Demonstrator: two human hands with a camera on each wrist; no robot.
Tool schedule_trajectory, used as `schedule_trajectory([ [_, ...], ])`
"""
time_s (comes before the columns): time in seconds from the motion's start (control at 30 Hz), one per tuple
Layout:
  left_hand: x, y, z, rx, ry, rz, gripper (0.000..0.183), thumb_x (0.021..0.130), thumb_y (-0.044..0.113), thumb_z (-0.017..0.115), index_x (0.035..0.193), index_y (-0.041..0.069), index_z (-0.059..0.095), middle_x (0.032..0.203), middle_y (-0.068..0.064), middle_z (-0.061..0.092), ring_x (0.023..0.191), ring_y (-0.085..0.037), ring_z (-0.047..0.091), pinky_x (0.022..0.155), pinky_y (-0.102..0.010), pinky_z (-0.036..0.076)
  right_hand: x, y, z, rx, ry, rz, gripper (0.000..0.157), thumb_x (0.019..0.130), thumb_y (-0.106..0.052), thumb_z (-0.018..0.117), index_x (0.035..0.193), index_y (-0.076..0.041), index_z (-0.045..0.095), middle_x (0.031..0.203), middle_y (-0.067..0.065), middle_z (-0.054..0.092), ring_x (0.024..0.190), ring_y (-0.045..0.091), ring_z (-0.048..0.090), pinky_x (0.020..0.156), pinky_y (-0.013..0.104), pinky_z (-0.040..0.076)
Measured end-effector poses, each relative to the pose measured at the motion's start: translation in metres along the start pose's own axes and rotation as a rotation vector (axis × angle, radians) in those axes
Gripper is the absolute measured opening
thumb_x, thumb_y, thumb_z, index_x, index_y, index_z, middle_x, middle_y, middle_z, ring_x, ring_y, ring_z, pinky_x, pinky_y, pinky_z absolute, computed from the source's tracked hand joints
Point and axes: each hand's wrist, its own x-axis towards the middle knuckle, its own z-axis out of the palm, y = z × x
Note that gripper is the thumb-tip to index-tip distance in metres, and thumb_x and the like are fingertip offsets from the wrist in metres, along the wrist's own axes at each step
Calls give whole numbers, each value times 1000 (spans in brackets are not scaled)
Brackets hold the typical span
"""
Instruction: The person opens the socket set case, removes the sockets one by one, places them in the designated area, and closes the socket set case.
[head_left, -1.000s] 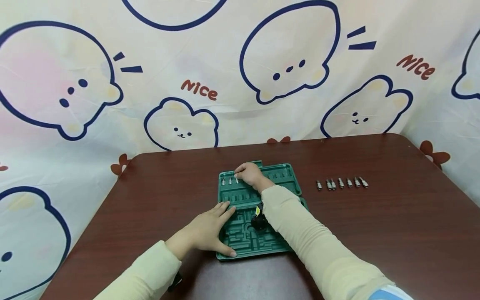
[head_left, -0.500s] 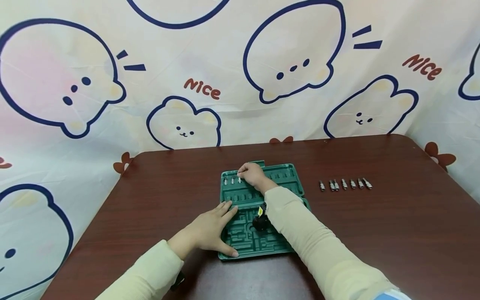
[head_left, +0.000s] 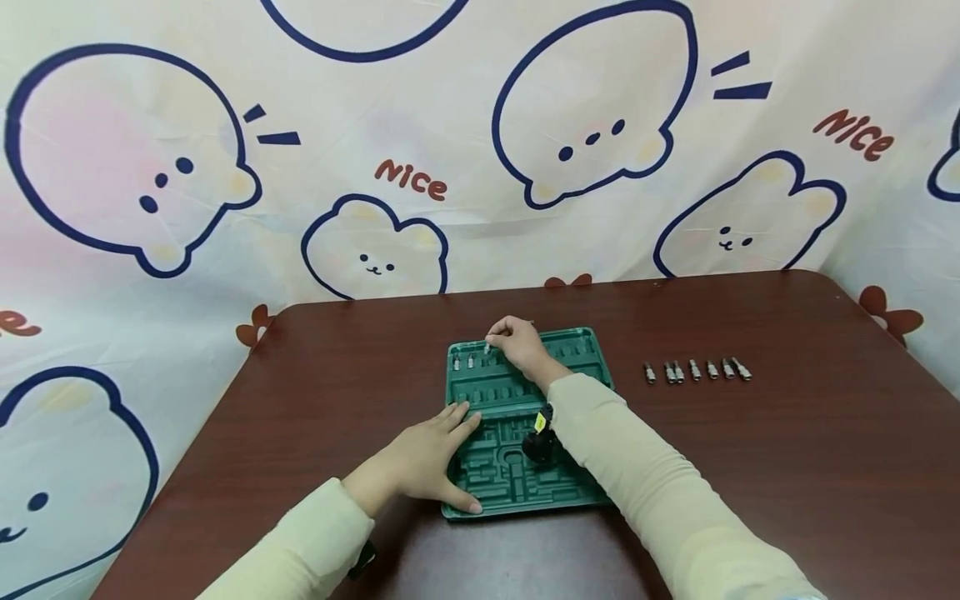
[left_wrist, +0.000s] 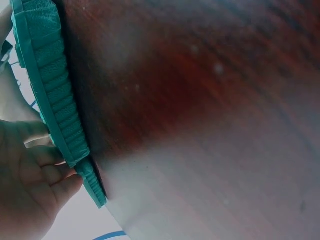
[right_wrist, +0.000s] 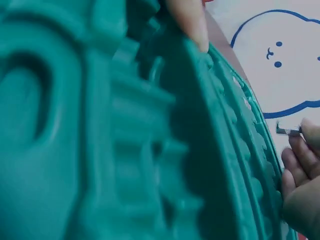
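Observation:
An open green plastic tool case lies on the table in the head view. My left hand rests along its left side, fingers spread and thumb at the near corner. The left wrist view has fingers against the ridged case edge. Over the far half, my right hand pinches a small silver socket bit between thumb and fingertips. That socket bit shows above the case rim in the right wrist view. Two similar bits sit in slots at the far left of the case.
Right of the case, a row of several loose metal bits lies on the brown table. Behind the table hangs a cartoon-printed cloth. A black wrist camera sits under the right wrist, over the case.
The right hand has lifted the third bit slightly up and away from its slot row. The left hand stays on the case edge. The head view has shifted slightly.

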Motion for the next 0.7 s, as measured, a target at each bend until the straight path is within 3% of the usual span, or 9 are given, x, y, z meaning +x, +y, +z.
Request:
schedule_trajectory([
  [0.13, 0, 1, 0, -12, -5, -1, 106, 59, 72, 55, 139, 12, 19, 142, -12, 13, 128, -26, 13, 90, -46, 31, -8, -5, -10, -13, -55, -52, 9, 87, -12, 52, 91, -5, 56, 89, 8, 52, 80, 21, 50, 66, 31, 42],
  [0.33, 1, 0, -1, -14, -6, 0, 106, 59, 73, 54, 139, 12, 19, 142, -12, 14, 128, -26, 13, 91, -46, 31, -25, -14, -32, 70, -102, -35, 18, 88, -10, 49, 101, 2, 53, 94, 10, 52, 86, 25, 51, 78, 39, 42],
  [0.7, 2, -1, 3, 13, 12, 2, 107, 58, 74, 53, 139, 12, 19, 142, -11, 14, 128, -26, 14, 91, -46, 31, -56, -7, -92, 52, -69, 22, 24, 89, -11, 48, 106, 5, 51, 95, 10, 51, 86, 22, 51, 78, 37, 42],
])
